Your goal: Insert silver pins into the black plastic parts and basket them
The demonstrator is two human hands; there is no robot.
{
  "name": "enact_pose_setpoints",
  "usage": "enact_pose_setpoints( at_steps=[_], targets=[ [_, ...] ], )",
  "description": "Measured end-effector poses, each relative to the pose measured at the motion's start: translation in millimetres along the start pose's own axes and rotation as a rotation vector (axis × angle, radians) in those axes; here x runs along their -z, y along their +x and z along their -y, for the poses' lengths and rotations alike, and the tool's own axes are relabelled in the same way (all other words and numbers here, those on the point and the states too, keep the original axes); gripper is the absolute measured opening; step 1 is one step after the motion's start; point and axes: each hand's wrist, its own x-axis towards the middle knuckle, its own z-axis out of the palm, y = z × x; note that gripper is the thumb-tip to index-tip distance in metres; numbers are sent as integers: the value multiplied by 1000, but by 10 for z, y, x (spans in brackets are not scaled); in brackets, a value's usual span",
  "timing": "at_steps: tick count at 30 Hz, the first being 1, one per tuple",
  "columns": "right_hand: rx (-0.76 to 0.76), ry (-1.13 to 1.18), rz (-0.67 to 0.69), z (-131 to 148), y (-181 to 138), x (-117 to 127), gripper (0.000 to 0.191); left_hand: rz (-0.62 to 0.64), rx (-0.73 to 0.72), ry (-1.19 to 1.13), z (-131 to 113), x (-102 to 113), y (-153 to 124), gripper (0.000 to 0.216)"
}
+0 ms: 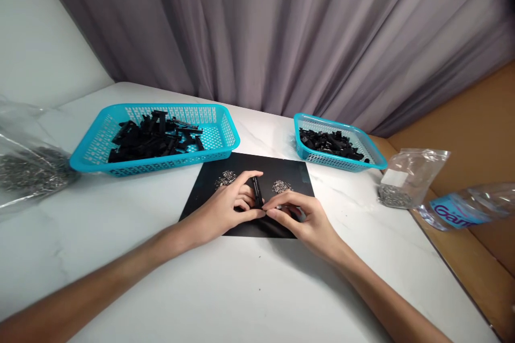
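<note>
Both my hands meet over a black mat point(209, 193) on the white table. My left hand point(225, 208) is closed round a small black plastic part point(256, 191), which it holds upright between thumb and fingers. My right hand point(300, 215) is pinched, its fingertips touching the lower end of that part; what it pinches is too small to name. Two little heaps of small metal pieces lie on the mat, one point(226, 178) just beyond my left hand and one point(281, 186) beyond my right hand.
A large turquoise basket point(92, 150) of black parts stands back left, a smaller one point(376, 158) back right. A clear bag of metal pieces point(24, 169) lies at the far left, another bag point(396, 187) and a plastic bottle point(462, 208) at the right edge. A curtain hangs behind.
</note>
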Motion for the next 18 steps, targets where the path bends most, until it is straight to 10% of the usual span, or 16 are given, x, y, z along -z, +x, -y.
enact_pose_setpoints(
  at_steps=[18],
  targets=[
    [-88, -130, -141, -124, 22, 107, 12, -144, -42, 78, 5, -32, -23, 45]
  ],
)
